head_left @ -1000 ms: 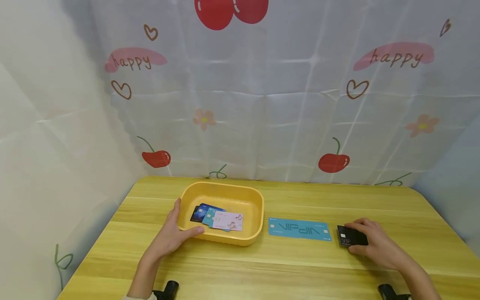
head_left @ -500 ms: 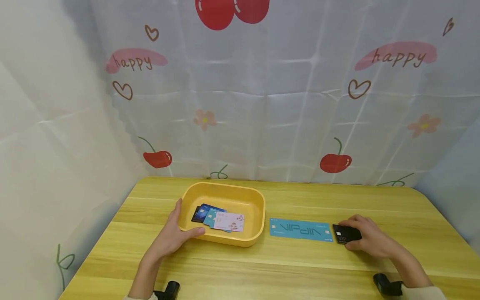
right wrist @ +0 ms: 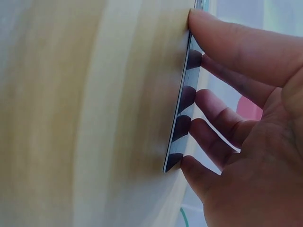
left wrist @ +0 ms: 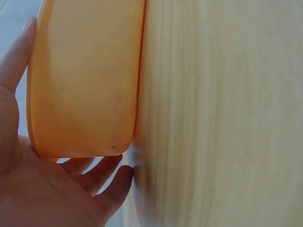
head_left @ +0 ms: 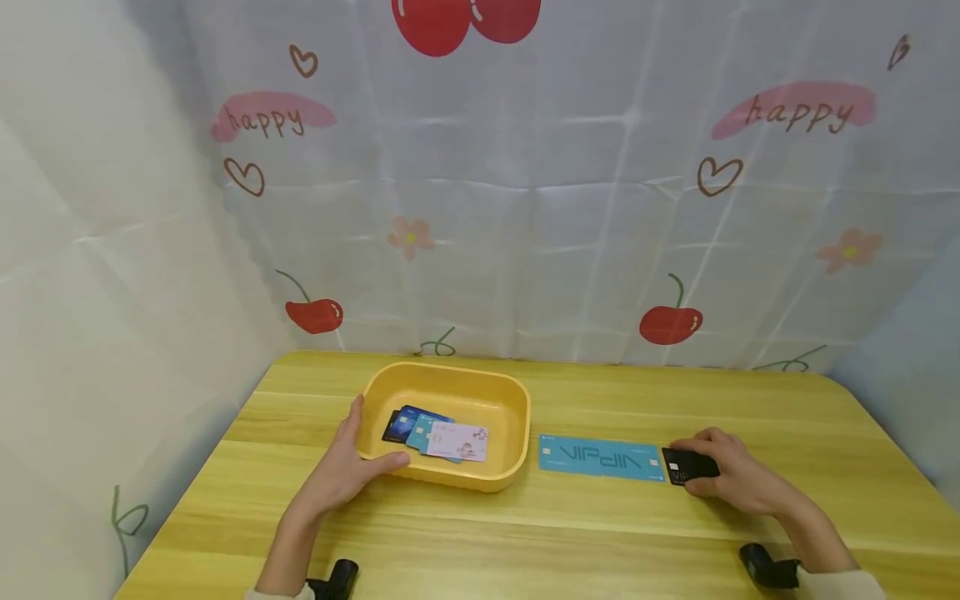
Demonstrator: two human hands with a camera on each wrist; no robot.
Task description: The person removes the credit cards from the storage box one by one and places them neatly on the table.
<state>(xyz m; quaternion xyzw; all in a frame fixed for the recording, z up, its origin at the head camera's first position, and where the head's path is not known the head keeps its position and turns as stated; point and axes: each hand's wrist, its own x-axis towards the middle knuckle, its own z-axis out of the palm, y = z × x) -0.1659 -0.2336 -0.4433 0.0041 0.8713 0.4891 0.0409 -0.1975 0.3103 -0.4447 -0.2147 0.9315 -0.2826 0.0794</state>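
My left hand (head_left: 339,473) holds the near left corner of a yellow plastic bin (head_left: 519,442); the thumb lies on the front rim, the fingers along the left side. Inside the bin, cards overlap: a pale pink VIP card (head_left: 471,442) on top, then a light blue card (head_left: 420,432), a dark blue card (head_left: 407,417) and a black edge. With thumb and fingertips, my right hand (head_left: 738,479) grips a black VIP card (head_left: 678,467) flat at the table by its long edges; its right part is hidden. Its left end meets a row of two light blue cards (head_left: 600,458).
The wooden table (head_left: 480,542) has rounded back corners and ends at a white curtain (head_left: 525,250) with printed cherries and hearts. Black camera mounts (head_left: 768,567) sit at both wrists. The blue card row lies just right of the bin.
My right hand has slid the black card left, closing the gap to the light blue cards. The left hand and the bin have stayed in place.
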